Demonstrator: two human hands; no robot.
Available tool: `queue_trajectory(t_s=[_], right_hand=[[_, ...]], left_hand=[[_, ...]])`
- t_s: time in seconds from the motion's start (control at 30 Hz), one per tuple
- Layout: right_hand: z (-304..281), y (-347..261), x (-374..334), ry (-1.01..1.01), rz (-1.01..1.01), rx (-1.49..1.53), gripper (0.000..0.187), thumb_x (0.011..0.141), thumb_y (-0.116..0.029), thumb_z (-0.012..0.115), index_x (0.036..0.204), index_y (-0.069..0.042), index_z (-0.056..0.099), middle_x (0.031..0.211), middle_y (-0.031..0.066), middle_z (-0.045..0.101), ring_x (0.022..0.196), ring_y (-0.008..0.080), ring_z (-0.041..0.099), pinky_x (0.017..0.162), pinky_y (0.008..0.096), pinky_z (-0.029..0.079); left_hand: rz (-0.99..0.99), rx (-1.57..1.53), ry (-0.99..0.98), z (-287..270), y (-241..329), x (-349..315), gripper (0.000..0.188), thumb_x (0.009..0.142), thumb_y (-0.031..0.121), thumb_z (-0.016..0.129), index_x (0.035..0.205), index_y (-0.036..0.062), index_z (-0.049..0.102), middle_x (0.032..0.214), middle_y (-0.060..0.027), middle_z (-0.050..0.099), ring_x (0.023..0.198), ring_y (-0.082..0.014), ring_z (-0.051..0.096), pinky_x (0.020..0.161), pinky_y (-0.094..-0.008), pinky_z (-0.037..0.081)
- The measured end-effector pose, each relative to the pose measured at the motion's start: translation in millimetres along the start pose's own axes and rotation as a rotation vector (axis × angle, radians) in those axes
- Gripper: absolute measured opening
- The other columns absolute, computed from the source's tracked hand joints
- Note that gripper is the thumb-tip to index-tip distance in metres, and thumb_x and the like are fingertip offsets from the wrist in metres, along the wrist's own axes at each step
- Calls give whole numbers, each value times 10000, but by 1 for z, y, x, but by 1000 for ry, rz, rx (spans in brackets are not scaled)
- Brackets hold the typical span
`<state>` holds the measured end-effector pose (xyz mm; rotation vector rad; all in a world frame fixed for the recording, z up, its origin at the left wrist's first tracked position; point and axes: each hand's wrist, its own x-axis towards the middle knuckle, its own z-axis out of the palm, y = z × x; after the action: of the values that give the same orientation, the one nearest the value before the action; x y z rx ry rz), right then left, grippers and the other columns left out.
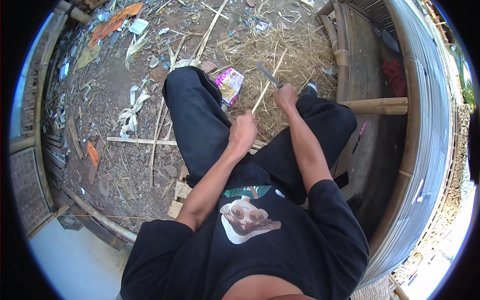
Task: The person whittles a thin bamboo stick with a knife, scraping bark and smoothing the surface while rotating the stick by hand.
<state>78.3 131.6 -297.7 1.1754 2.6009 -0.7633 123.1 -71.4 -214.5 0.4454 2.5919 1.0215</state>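
Observation:
My left hand (243, 131) is closed around the lower end of a thin, pale bamboo strip (267, 86), which slants up and to the right away from me. In my right hand (286, 97) is a knife (269, 75), gripped by its handle. Its grey blade points up and left and crosses the strip; whether the two touch I cannot tell. Both hands are between my knees, over ground strewn with straw-like shavings (285, 55). The fingers are partly hidden by the backs of the hands.
A bamboo-framed bench (375, 106) runs along my right, with a red cloth (394, 77) on it. On the littered ground are a pink and white packet (230, 86), an orange sheet (114, 25), and several long bamboo strips (210, 32). A woven panel (26, 182) stands at far left.

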Motion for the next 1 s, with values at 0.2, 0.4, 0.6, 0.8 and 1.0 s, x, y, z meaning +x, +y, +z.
queue_trajectory(t_s=[0.2, 0.4, 0.6, 0.8, 1.0], right_hand=[[-16, 3, 7, 30, 30, 21, 262, 742, -161, 612, 903, 36, 672, 937, 254, 654, 926, 394, 635, 814, 445, 506], [-12, -25, -45, -153, -166, 39, 248, 733, -154, 602, 868, 47, 657, 893, 277, 641, 889, 413, 632, 809, 464, 502], [1, -15, -83, -170, -370, 66, 231, 714, -181, 623, 760, 44, 651, 747, 287, 622, 750, 438, 635, 708, 484, 523], [8, -17, -68, -145, -287, 25, 234, 739, -193, 610, 798, 26, 670, 815, 280, 638, 816, 410, 647, 733, 471, 521], [-20, 28, 11, 1, -1, 21, 242, 749, -161, 608, 870, 37, 679, 908, 251, 658, 868, 398, 648, 772, 455, 514]], left_hand=[[-61, 89, -75, -22, 5, -21, 172, 901, 113, 480, 871, -43, 546, 702, -283, 596, 718, -455, 605, 653, -526, 480], [-89, 90, -14, -18, -4, -5, 188, 899, 130, 491, 852, -43, 547, 724, -304, 581, 742, -478, 576, 667, -545, 443], [-39, 71, 17, -7, -2, 8, 192, 892, 119, 491, 845, -52, 563, 737, -305, 584, 742, -469, 583, 668, -543, 446], [-17, 152, -7, -8, 1, 4, 181, 902, 128, 490, 873, -39, 554, 714, -290, 588, 722, -473, 584, 652, -544, 449], [-3, 188, -78, -25, 17, -39, 166, 907, 119, 479, 852, -29, 527, 664, -288, 574, 680, -465, 585, 616, -543, 456]])
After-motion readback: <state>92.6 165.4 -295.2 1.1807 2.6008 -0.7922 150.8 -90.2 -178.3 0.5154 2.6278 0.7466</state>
